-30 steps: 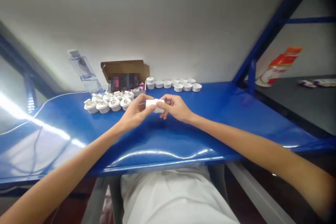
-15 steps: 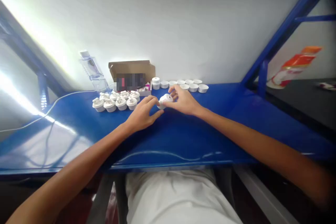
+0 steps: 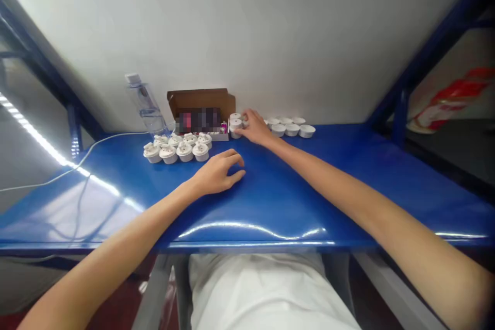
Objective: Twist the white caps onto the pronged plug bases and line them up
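My right hand (image 3: 254, 128) reaches to the back of the blue table, beside an open cardboard box. Its thumb and fingers are closed round a small white lidded cup (image 3: 235, 126), which stands just in front of another white capped cup (image 3: 234, 115). The fingers partly hide the right side of the held cup. Lower down and nearer to me, my left hand (image 3: 221, 171) rests over the table with its fingers curved and apart, holding nothing. Several white cups with white pieces on top (image 3: 184, 151) stand in two rows to its upper left.
Several open white cups (image 3: 292, 129) stand right of my right hand by the wall. The cardboard box (image 3: 201, 98) holds small items. Behind the left rows a clear bottle (image 3: 149, 108) leans in view. A white cable (image 3: 93, 145) crosses the table's left. Blue frame posts flank both sides.
My right hand has carried the lidded cup back and left, next to the capped cup by the box. My left hand has come off that cup and sits slightly nearer to me.
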`<state>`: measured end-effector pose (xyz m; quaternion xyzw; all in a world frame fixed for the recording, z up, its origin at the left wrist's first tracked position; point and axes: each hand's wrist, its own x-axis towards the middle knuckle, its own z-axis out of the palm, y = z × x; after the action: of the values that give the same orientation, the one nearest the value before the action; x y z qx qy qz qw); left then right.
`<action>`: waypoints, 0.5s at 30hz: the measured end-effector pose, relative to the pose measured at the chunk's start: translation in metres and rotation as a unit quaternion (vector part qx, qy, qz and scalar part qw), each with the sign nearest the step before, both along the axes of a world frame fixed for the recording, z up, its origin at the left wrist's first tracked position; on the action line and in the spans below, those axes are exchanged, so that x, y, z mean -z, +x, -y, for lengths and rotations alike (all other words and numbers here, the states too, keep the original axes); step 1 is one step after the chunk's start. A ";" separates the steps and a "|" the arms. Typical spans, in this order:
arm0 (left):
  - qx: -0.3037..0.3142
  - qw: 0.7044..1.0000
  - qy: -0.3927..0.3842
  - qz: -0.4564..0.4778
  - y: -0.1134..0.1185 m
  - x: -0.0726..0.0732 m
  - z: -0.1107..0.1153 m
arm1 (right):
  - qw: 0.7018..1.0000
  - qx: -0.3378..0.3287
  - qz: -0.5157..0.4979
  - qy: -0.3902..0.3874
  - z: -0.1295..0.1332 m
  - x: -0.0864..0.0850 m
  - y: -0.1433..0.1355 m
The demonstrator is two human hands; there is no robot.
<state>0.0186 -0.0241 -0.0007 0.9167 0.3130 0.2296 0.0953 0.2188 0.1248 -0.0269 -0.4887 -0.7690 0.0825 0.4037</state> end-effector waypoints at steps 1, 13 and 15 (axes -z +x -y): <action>0.000 1.000 0.001 -0.004 0.000 0.000 0.000 | 1.000 0.004 0.000 -0.003 -0.001 0.000 0.004; -0.260 0.947 0.160 -0.097 -0.015 -0.014 -0.009 | 0.988 -0.041 0.020 -0.146 0.051 -0.013 0.026; -0.337 0.917 0.172 -0.128 -0.024 -0.020 -0.012 | 0.965 -0.107 -0.049 -0.235 0.071 -0.014 0.031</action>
<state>-0.0052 -0.0123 0.0195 0.7808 0.5685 0.1792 -0.1872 0.2502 0.0534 -0.0127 -0.4798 -0.7554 0.3272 0.3034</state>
